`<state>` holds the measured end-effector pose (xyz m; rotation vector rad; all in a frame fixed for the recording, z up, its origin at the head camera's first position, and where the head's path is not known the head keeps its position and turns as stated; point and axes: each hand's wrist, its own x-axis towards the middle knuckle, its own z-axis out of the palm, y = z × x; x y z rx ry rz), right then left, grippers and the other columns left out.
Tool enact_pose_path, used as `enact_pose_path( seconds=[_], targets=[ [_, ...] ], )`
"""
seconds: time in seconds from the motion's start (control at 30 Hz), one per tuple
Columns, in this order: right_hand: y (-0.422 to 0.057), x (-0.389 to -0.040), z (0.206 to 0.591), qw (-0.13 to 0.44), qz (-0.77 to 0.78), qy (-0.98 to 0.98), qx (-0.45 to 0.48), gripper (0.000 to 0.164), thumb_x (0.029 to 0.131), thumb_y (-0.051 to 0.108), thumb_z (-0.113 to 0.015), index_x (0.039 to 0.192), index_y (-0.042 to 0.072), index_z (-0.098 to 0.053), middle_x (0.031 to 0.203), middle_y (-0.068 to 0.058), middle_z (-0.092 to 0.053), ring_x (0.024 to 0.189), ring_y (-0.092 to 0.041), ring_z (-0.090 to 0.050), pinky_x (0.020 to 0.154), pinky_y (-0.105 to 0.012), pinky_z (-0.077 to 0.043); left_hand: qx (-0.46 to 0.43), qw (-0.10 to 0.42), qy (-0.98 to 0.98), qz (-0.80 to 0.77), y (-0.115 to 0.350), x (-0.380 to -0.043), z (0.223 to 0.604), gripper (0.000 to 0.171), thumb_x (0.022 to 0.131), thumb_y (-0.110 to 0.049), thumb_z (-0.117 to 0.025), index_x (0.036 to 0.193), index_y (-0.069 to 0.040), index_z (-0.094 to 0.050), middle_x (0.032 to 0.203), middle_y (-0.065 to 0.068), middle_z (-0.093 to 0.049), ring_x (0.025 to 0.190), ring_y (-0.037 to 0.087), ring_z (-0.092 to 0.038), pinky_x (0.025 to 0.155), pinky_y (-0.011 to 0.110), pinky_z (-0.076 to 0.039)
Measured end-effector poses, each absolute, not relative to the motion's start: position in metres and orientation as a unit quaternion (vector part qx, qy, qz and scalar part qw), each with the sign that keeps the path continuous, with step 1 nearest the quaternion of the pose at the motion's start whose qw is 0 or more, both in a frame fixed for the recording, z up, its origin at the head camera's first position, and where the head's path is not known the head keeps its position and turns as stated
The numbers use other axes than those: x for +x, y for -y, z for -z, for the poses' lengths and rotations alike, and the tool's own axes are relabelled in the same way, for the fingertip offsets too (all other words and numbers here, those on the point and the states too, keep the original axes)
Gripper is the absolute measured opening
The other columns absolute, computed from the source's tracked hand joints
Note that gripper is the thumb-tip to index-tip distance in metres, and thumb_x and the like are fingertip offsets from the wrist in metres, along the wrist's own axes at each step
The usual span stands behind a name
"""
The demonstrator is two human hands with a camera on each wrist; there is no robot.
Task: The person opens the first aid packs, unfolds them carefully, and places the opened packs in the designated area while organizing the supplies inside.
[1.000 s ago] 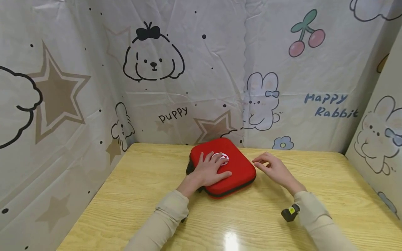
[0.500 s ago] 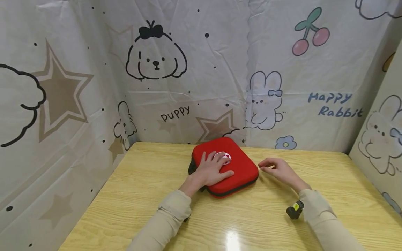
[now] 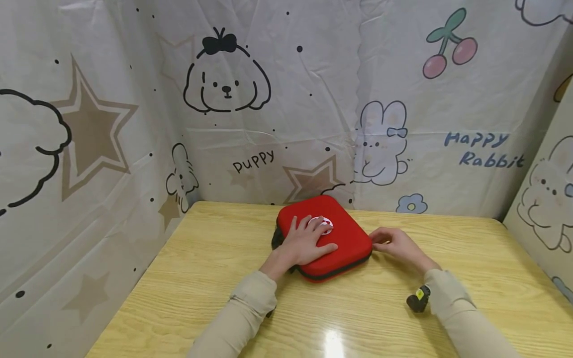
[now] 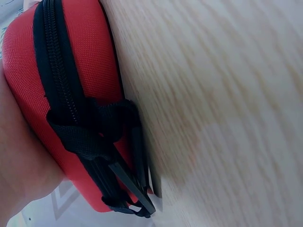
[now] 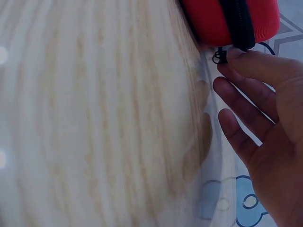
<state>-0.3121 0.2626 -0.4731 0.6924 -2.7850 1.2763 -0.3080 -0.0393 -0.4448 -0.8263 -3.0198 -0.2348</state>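
Observation:
A red zippered case (image 3: 346, 233) with a black zipper band lies on the table. My left hand (image 3: 304, 244) rests spread on its lid, over part of a white round emblem (image 3: 328, 229). In the left wrist view, the zipper (image 4: 57, 66) runs along the side, and a black carry handle (image 4: 83, 142) sticks out there. At the case's right corner, my right hand (image 3: 397, 244) pinches a small black zipper pull (image 5: 220, 57) between thumb and index finger, its other fingers loosely bent. The thumb hides part of the pull.
The light wood table (image 3: 215, 238) reaches back to a white cloth backdrop (image 3: 313, 99) printed with cartoons. Cloth also hangs at the left and right sides. A black wrist device (image 3: 418, 299) sits at the right sleeve.
My right hand has come in to the case's right corner and now pinches the zipper pull. The left hand stays on the lid. The whole head view has shifted slightly.

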Motion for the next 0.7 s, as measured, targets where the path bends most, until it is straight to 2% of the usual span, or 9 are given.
enact_pose_path(
  seconds=[0.23,0.5,0.7],
  targets=[
    [-0.267,-0.314,0.478,0.012,-0.398,0.894,0.207,0.009,0.089,0.010,-0.072,0.098,0.010,-0.073,0.091,-0.002,-0.074,0.082,-0.003,-0.063,0.077,-0.021,-0.049,-0.265,0.003,0.962,0.073,0.038,-0.308,0.444,0.066,0.094,-0.069,-0.040,0.151,-0.035,-0.039,0.161,-0.005,-0.029,0.151,0.028,-0.020,0.121,0.060,-0.008],
    [-0.270,-0.308,0.477,0.006,-0.379,0.904,0.198,0.008,0.090,0.009,-0.069,0.096,0.011,-0.074,0.088,0.000,-0.072,0.076,-0.003,-0.058,0.070,-0.021,-0.047,-0.258,-0.001,0.963,0.077,0.039,-0.308,0.443,0.066,0.094,-0.070,-0.040,0.150,-0.035,-0.040,0.161,-0.006,-0.029,0.151,0.028,-0.020,0.121,0.060,-0.008],
    [-0.269,-0.302,0.474,-0.016,-0.398,0.894,0.203,0.008,0.092,0.007,-0.066,0.099,0.005,-0.071,0.085,-0.007,-0.067,0.067,-0.010,-0.062,0.060,-0.021,-0.047,-0.248,-0.004,0.965,0.081,0.038,-0.307,0.443,0.067,0.093,-0.071,-0.040,0.150,-0.036,-0.040,0.161,-0.006,-0.029,0.151,0.027,-0.019,0.121,0.060,-0.006]
  ],
)
